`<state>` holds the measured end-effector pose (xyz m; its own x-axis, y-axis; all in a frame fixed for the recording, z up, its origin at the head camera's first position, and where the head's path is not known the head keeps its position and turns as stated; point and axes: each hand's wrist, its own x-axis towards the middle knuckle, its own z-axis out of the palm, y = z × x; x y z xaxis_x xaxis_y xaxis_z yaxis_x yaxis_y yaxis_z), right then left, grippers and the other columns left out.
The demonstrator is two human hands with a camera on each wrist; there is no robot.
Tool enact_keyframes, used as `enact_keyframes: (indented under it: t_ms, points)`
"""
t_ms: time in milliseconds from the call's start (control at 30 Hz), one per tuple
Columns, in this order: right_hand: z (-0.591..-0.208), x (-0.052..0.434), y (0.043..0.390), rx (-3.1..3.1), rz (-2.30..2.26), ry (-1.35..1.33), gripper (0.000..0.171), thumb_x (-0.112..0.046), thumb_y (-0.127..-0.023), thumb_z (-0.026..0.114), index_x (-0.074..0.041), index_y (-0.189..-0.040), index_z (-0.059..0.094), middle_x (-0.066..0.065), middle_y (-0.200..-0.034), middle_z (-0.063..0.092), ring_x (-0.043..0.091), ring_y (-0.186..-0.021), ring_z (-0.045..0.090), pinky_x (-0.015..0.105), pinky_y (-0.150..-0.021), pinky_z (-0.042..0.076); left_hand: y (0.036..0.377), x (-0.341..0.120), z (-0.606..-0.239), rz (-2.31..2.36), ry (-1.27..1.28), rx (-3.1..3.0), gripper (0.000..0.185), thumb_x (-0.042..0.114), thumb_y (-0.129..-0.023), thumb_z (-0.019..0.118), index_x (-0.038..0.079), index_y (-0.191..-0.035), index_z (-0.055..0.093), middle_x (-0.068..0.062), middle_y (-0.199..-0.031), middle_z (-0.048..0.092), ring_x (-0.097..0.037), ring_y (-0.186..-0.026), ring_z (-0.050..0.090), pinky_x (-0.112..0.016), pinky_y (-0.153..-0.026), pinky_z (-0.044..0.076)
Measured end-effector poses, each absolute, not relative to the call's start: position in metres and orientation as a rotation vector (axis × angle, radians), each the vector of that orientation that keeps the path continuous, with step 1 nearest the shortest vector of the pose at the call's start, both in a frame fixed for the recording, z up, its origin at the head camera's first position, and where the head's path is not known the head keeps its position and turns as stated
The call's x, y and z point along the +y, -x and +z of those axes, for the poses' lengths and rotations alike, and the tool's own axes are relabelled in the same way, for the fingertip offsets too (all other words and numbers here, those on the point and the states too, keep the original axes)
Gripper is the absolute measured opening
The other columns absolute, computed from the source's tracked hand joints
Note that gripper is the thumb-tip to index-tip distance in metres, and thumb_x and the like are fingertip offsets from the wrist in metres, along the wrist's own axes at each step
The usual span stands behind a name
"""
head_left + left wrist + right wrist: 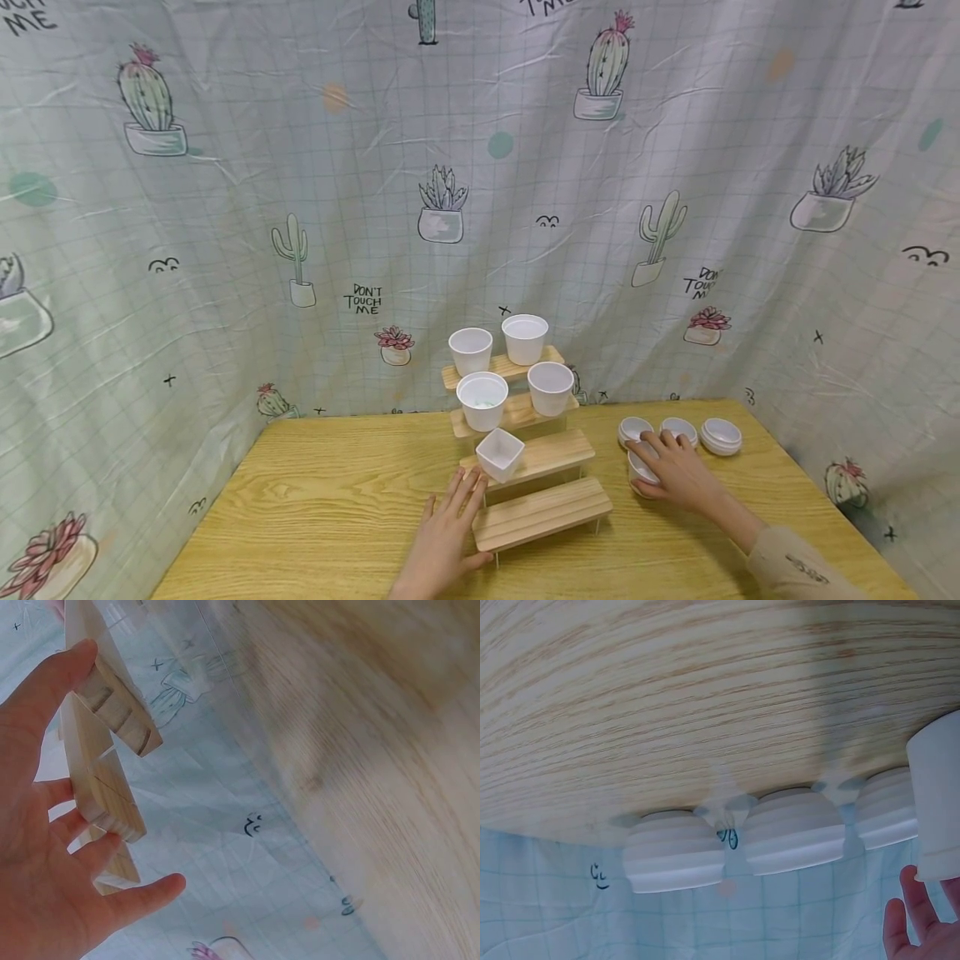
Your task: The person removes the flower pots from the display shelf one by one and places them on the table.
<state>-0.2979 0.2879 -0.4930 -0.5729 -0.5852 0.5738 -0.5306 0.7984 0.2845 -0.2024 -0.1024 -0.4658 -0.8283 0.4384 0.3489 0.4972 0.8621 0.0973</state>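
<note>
white round pot (642, 469) upright on the wooden table, just in front of three similar low pots.

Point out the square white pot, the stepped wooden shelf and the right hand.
square white pot (500, 454), head view, front wall
stepped wooden shelf (542, 510), head view, lowest step
right hand (678, 472), head view, back of hand

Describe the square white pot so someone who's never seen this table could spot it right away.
Start at the stepped wooden shelf in the middle of the wooden table. On its third step down, at the left end just above the left hand, sits the square white pot. It is the only square, tilted pot; the four white cups above are round and upright.
</note>
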Motion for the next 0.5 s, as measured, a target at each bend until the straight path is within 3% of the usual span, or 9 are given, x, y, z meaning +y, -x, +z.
enact_keyframes:
  t_ms: [500]
  points:
    - [-0.4945,0.2887,0.2986,-2.331,-0.089,-0.788,0.059,-0.045,-0.067,0.068,-0.019,-0.118,0.056,0.01,-0.103,0.056,0.026,-0.081,0.047,0.035,-0.057,0.031,0.2025,-0.1023,-0.4651,-0.26,0.705,-2.723,0.098,0.052,-0.063,0.071,0.013,-0.141,0.026,-0.005,-0.147,0.026,-0.029,-0.134,0.027,-0.061,-0.089,0.04]
